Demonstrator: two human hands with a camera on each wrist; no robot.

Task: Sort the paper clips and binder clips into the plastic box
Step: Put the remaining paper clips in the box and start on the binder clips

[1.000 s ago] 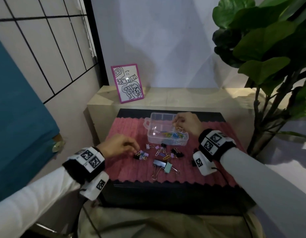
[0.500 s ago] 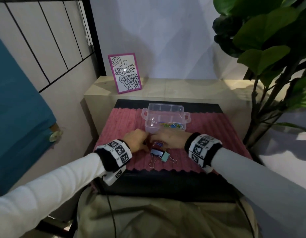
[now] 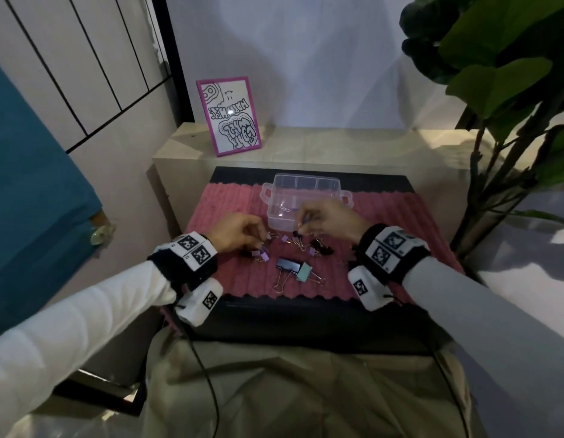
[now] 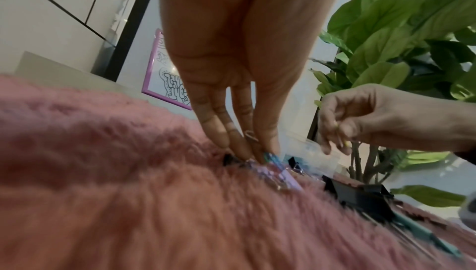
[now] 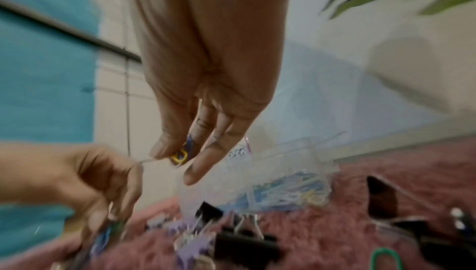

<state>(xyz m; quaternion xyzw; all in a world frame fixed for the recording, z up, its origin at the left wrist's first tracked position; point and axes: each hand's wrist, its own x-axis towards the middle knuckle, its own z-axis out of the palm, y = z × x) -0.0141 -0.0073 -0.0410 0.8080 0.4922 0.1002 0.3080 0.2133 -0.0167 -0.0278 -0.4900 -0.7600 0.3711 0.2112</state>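
The right hand (image 3: 329,221) has risen from the pink ribbed mat (image 3: 233,200) to the near wall of the clear plastic box (image 3: 306,181), pinching a yellow paper clip (image 5: 179,155). The left hand (image 3: 236,232), fingertips together, stays low, pinching among small purple binder clips (image 3: 264,255); 1 more drop looks imminent.

The plastic box (image 3: 302,197) stands on the mat (image 3: 230,200), binder clips (image 3: 293,269) before it, a frame (image 3: 229,115) behind.

A fuzzy pink mat (image 3: 230,203) is laid on a black table (image 3: 306,320); a clear plastic box (image 3: 306,188) and binder clips (image 3: 293,268) are spread on it.
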